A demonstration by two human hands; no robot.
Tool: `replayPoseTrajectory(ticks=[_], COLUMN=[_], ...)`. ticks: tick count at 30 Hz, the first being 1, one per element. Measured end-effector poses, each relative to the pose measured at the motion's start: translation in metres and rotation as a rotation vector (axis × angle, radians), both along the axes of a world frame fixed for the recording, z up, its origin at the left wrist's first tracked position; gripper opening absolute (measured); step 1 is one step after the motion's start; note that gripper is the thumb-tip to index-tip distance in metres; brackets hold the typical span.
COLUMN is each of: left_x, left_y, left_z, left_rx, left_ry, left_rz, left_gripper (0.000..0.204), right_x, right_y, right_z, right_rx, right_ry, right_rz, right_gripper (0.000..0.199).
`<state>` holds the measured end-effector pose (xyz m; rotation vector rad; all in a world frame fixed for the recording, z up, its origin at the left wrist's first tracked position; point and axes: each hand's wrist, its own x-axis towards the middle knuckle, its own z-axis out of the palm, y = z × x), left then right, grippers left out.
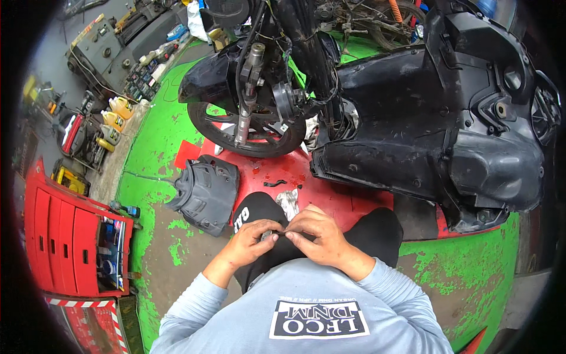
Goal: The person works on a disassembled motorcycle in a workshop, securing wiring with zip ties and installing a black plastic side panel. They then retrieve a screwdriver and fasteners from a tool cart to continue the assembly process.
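My left hand [254, 238] and my right hand [314, 235] meet above my lap, fingers pinched together. Between them sits a small dark piece [281, 232], too small and covered for me to make out its kind. Just past my fingers a crumpled whitish rag [288, 203] lies on the red platform [362, 205]. A short black curved strip [275, 184] rests beyond it. In front of me stands a partly stripped black scooter, its front wheel [250, 137] and fork [243, 121] exposed.
Left of my knee a grey-black plastic cover [207, 192] lies on the platform's edge. The scooter's large black bodywork [413, 118] fills the right. A red tool cabinet [71, 236] stands at the left, with yellow jugs [119, 108] behind it. The green floor [156, 147] has worn paint.
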<state>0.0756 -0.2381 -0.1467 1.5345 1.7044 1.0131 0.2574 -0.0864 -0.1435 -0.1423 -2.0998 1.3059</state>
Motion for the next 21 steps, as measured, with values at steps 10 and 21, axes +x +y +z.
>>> replayPoseTrajectory(ticks=[10, 21], left_x=[0.008, 0.011], left_y=[0.004, 0.017], left_z=[0.03, 0.048], left_rx=[-0.176, -0.084], left_ry=[0.067, 0.19], left_rz=[-0.141, -0.016], left_gripper=[0.038, 0.024], right_x=[0.02, 0.03], right_y=[0.016, 0.004], right_z=[0.005, -0.008], right_rx=[-0.029, -0.207], right_ry=[0.032, 0.056], right_rz=[-0.029, -0.133], right_gripper=[0.006, 0.007])
